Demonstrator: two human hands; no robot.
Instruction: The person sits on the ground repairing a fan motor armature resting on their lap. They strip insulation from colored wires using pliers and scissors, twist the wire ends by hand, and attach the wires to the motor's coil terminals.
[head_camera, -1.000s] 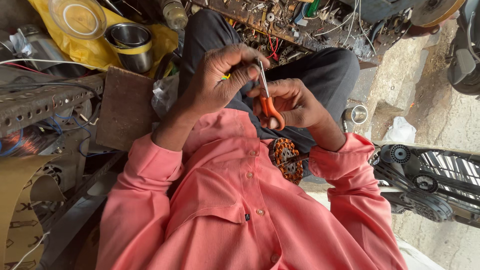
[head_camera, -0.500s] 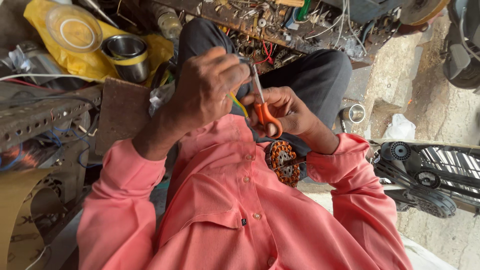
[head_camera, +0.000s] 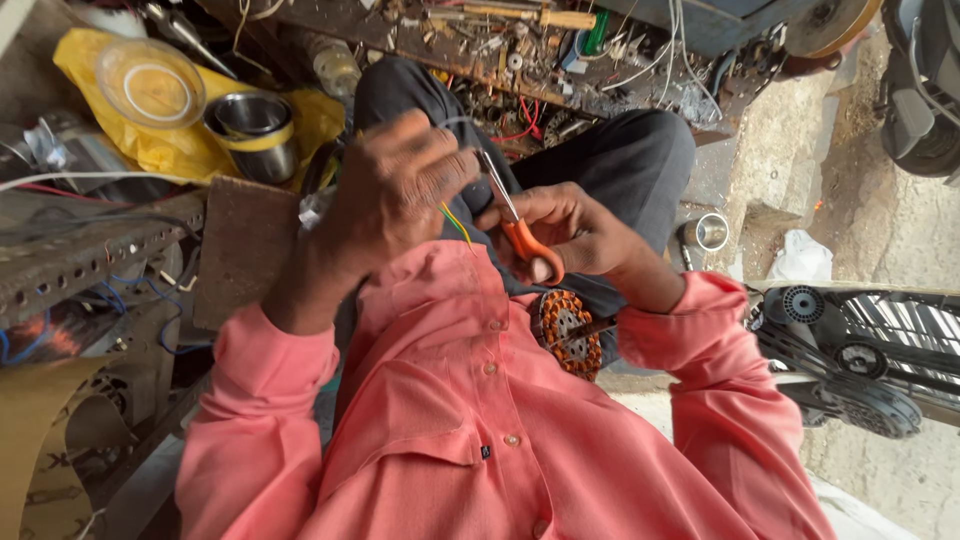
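My right hand (head_camera: 575, 230) is closed around the orange handles of a pair of scissors (head_camera: 512, 222), fingers through the loops, with the metal blades pointing away from my palm toward the other hand. My left hand (head_camera: 400, 195) is curled shut just beyond the blade tips, pinching thin yellow and green wires (head_camera: 455, 222) that trail down from under its fingers toward my chest. I judge the wires are held taut like this so the blades can meet them cleanly; whether the blades are parted or already touching the insulation I cannot tell, since my left fingers cover the tips. Directly below my right wrist, resting in my lap against the pink shirt, sits a round motor stator (head_camera: 570, 330) with copper-coloured windings, close enough that the wires probably lead from it, though the link is hidden.

Well beyond my left hand, a steel cup with a yellow band (head_camera: 250, 135) stands on a yellow plastic bag (head_camera: 170, 150); its inside looks dark and I cannot make out any contents. A clear round lid or dish (head_camera: 150, 82) lies beside it. Off past my right hand, a small shiny metal ring-shaped tin (head_camera: 708, 232) sits on the ground.
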